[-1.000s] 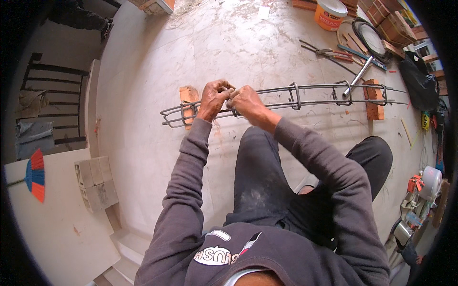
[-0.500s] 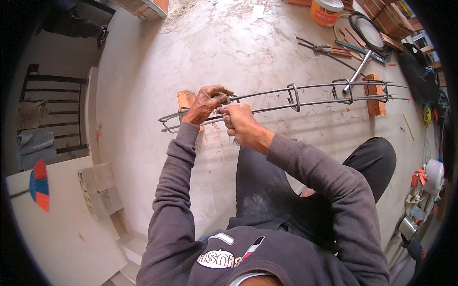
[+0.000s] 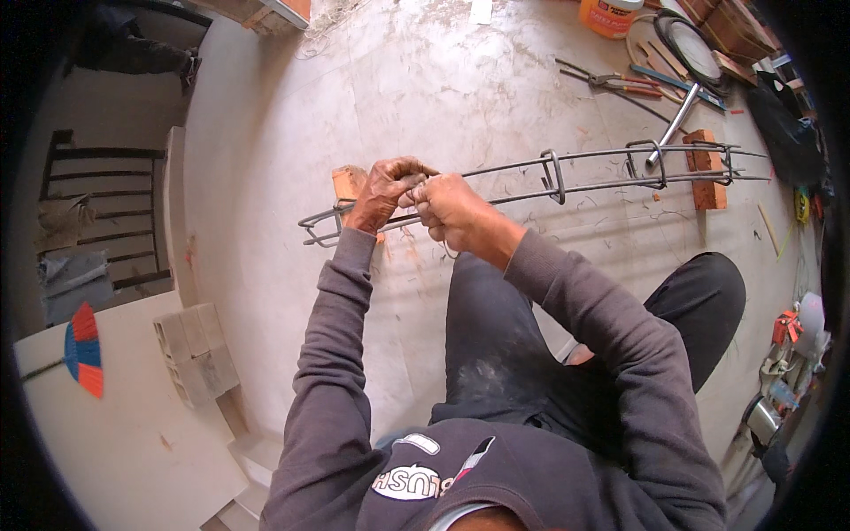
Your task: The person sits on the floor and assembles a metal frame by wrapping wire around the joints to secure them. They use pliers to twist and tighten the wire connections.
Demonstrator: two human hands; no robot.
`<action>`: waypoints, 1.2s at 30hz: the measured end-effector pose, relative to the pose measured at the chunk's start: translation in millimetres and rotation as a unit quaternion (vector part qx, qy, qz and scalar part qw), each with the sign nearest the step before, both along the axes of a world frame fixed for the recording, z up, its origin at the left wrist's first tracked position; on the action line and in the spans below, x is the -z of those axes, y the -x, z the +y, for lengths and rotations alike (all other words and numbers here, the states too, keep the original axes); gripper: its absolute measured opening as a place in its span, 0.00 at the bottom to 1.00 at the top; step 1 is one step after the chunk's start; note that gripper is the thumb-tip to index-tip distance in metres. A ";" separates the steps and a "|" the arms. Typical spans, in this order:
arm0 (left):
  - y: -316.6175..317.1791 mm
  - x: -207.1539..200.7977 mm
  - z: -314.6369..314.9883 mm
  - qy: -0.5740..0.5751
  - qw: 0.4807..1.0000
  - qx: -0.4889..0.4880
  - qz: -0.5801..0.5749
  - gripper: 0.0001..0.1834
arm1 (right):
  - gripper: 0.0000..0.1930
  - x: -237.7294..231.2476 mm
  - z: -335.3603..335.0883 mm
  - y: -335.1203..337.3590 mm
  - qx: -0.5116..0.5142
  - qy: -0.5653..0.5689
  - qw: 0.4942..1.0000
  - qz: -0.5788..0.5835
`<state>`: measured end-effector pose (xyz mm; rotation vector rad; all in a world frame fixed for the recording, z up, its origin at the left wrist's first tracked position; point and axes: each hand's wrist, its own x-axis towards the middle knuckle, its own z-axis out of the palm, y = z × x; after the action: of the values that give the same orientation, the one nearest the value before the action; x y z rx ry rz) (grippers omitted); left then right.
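Left hand (image 3: 382,198) and right hand (image 3: 453,212) curl over the long dark steel-rod cage (image 3: 559,181), grip hidden. Pale floor (image 3: 416,97) spreads past its far edge.

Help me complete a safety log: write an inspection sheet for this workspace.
Surface: pale, smooth floor, dusty and stained.
Job's things: dark metal rod frame with rectangular loops, lying across orange-brown rectangular left block and matching right block.
Clutter: red-handled metal tool, silver metal tube.
Hands: bare left hand and bare right hand close together at the frame; grip hidden.
Cables: coiled black line; cable or hose unclear.
Surroundings: red-and-blue fan-shaped broom, grey rectangular masonry blocks.
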<state>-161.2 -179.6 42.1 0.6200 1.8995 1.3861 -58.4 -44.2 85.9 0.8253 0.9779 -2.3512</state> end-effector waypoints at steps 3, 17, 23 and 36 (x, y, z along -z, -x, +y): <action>1.4 7.5 -1.1 -0.017 1.000 -0.013 -0.004 0.10 | 0.07 9.4 12.8 6.6 -0.043 -0.021 0.995 0.084; -23.4 19.1 -1.0 0.019 0.983 -0.154 0.098 0.11 | 0.07 -8.9 53.2 31.5 -0.221 -0.761 0.486 0.369; -43.7 -0.4 5.7 0.079 0.957 -0.152 0.236 0.12 | 0.05 0.0 57.9 39.9 -0.229 -0.781 0.431 0.389; -58.2 20.8 24.8 0.025 0.910 -0.276 0.309 0.10 | 0.06 -25.7 26.3 78.2 -0.299 -0.749 0.275 0.524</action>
<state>-103.1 -154.9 21.3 0.5579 2.7729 1.5921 -136.5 -17.9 111.6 -0.9985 3.1675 -0.1911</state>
